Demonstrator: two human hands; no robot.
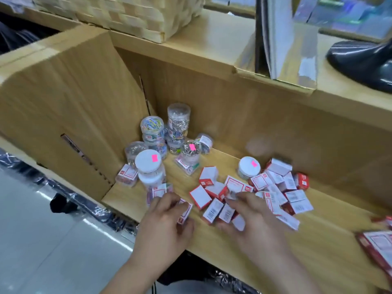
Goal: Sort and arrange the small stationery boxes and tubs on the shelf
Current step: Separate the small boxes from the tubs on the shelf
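- Lower centre of frame: left hand (165,223) pinches one small box (184,212), long axis tilted up-right
- Just right of it: right hand (254,225), fingers arched over and thumb under a short row of boxes (219,212); blurred, grip looks closed
- Scatter of loose boxes (284,187) lies above-right, nearest the right hand
- Cluster of tubs (157,132) stands up-left on the shelf (212,249), nearer the left hand

One wide-angle view, worn on the head, aimed forward and steeply down, shelf (318,251) seen from close above its near edge, left hand (163,219) and right hand (250,221) framed at the bottom, floor (42,230) caught at near left, scene tilted, slightly blurred
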